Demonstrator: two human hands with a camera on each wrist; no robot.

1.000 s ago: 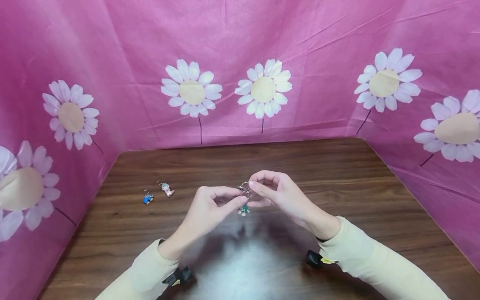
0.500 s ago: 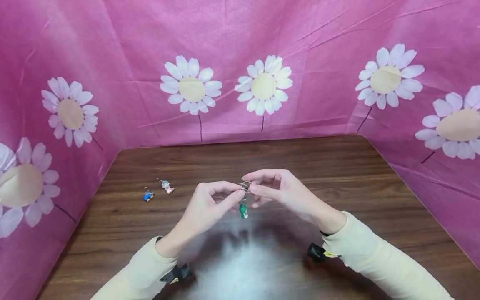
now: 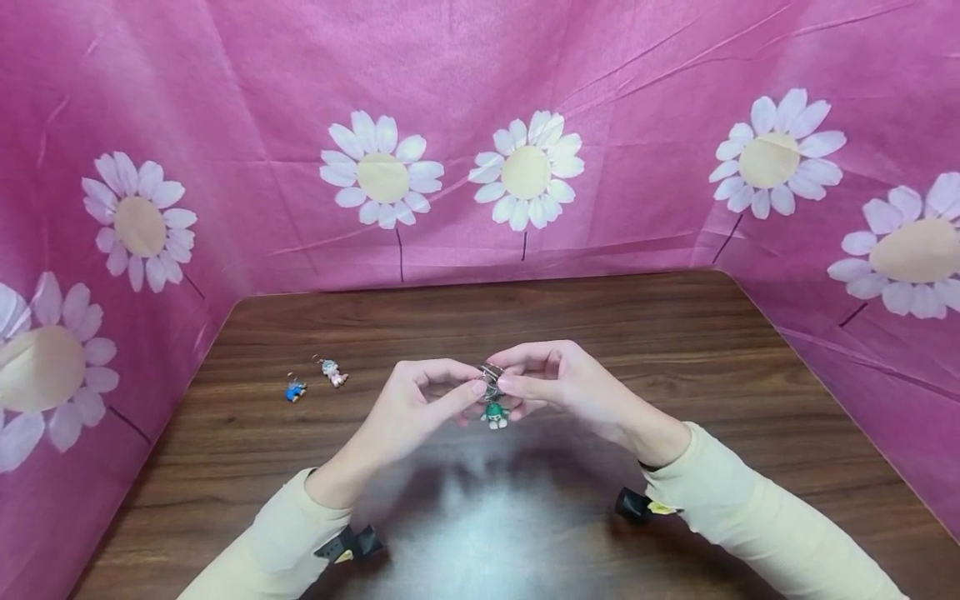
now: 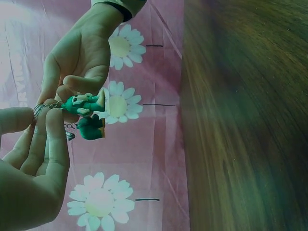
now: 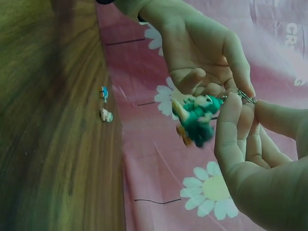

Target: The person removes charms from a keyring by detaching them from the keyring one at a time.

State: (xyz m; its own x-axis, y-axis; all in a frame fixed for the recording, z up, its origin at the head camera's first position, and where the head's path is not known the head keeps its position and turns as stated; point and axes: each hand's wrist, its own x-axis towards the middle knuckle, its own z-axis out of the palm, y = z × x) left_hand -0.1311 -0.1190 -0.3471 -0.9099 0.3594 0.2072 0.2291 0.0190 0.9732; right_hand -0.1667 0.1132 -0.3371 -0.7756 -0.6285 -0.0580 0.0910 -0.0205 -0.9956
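Over the middle of the wooden table [image 3: 675, 350] both hands meet on a metal key ring [image 3: 491, 374]. My left hand [image 3: 474, 388] pinches the ring from the left with thumb and forefinger. From the right, my right hand [image 3: 507, 377] pinches it too. A small green figure charm [image 3: 494, 414] hangs from the ring on a short chain just under the fingertips. In the left wrist view the green figure [image 4: 85, 114] dangles between the fingers, and the ring [image 4: 44, 107] shows at my fingertip. The right wrist view shows the figure [image 5: 197, 119] blurred.
Two more small charms lie at the table's left: a blue one [image 3: 295, 390] and a pink-white one [image 3: 333, 374], also seen as the blue charm [image 5: 104, 92] and the pink-white charm [image 5: 106, 115]. Pink daisy-print cloth [image 3: 480, 125] walls the table on three sides.
The green figure has swung under the ring, from hanging straight down to slightly up and right. Both hands stay pinched on the ring, barely shifted.
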